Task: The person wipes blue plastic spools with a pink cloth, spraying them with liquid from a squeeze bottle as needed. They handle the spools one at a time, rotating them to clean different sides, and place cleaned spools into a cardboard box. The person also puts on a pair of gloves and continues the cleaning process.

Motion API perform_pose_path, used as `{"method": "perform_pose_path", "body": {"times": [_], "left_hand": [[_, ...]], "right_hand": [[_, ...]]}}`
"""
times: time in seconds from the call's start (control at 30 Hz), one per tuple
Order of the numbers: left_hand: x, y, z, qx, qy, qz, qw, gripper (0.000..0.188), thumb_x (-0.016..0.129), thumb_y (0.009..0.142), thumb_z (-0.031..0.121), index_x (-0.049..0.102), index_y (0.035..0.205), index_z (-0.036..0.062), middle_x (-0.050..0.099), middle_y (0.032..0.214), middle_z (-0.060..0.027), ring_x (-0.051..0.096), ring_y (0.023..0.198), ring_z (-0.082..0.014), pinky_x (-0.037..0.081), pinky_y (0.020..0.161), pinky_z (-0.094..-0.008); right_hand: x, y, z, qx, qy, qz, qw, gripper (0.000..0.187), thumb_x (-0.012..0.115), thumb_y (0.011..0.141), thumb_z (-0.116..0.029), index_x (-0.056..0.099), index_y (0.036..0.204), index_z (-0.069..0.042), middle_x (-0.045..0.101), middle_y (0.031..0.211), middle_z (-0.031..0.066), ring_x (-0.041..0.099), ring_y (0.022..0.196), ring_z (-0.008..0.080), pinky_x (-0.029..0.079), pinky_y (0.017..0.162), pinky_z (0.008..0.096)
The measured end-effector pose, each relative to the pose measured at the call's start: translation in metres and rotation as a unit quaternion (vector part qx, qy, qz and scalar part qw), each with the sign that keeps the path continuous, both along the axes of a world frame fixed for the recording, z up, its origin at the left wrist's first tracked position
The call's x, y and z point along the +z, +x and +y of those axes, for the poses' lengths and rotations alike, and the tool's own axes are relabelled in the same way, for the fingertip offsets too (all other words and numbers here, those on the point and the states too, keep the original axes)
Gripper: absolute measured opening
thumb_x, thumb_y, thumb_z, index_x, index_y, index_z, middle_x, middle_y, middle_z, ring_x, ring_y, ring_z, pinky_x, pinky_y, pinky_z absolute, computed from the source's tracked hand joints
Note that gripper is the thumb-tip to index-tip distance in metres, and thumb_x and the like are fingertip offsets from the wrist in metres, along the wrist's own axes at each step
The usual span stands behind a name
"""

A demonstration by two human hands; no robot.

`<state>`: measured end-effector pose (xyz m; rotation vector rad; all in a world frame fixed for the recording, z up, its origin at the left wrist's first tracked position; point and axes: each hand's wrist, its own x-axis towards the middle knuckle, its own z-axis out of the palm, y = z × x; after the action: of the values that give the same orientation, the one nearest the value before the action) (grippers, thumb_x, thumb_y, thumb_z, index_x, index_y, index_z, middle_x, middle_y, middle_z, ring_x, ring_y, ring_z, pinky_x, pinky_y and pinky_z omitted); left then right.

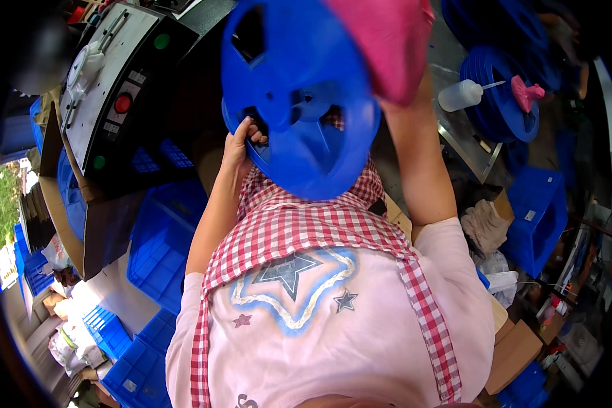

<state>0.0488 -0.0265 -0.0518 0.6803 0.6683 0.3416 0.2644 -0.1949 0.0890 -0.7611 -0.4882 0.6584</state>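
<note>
"So, how much room is there around the reel (pixel 272 95)?"

"It is held up in front of the apron (pixel 285 221), tilted, its top cut off by the view's upper edge. Its lower rim overlaps the apron in this view. Left of it is a dark gap, then the machine (pixel 109 75), whose near edge slants past the reel with a red button (pixel 122 103) on it."

"And on the right?"

"Tighter. The right forearm (pixel 421 163) rises just beside the reel's rim, and a blurred pink cloth (pixel 391 47) overlaps the upper right edge."

"What are the hands doing?"

"The left hand (pixel 250 130) grips the reel at its lower left, fingers curled through a cut-out. The right hand is hidden by the pink cloth, so I cannot tell whether it grasps anything."

"The surface?"

"Right of the reel, the grey bench (pixel 442 44) carries a white bottle (pixel 459 96) with a thin nozzle and, farther out, a stack of blue discs (pixel 479 112) topped by a pink scrap (pixel 525 93)."

"And the room?"

"Crowded. Below left of the reel are a carton (pixel 115 221) with a blue disc (pixel 68 187) inside, and a blue crate (pixel 160 251). Below right, another crate (pixel 540 217) stands near a crumpled rag (pixel 486 228). Far left of the reel, daylight and greenery (pixel 7 204) show."
</note>
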Motion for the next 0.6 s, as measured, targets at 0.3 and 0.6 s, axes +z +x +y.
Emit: {"method": "perform_pose_path", "body": {"times": [0.3, 0.6], "left_hand": [[0.022, 0.036, 0.006, -0.056, -0.148, -0.200, 0.967, 0.010, 0.045, 0.091, 0.011, 0.049, 0.093, 0.0017, 0.050, 0.071, -0.0043, 0.049, 0.063, -0.0141, 0.044, 0.064, -0.0314], [0.055, 0.013, -0.013, -0.078, -0.064, -0.123, 0.987, 0.010, 0.040, 0.096, 0.012, 0.048, 0.092, 0.0076, 0.034, 0.062, 0.0050, 0.035, 0.053, -0.0049, 0.038, 0.055, -0.0228]], "right_hand": [[-0.056, -0.009, 0.104, -0.135, -0.161, -0.276, 0.938, 0.040, 0.082, 0.070, -0.030, 0.064, 0.096, -0.005, 0.069, 0.090, 0.0099, 0.067, 0.078, 0.0177, 0.054, 0.070, 0.0285], [-0.161, 0.096, 0.107, -0.233, -0.561, -0.399, 0.687, 0.046, 0.073, 0.071, -0.048, 0.065, 0.095, -0.009, 0.068, 0.094, 0.0118, 0.065, 0.086, 0.0318, 0.052, 0.077, 0.0425]]}}
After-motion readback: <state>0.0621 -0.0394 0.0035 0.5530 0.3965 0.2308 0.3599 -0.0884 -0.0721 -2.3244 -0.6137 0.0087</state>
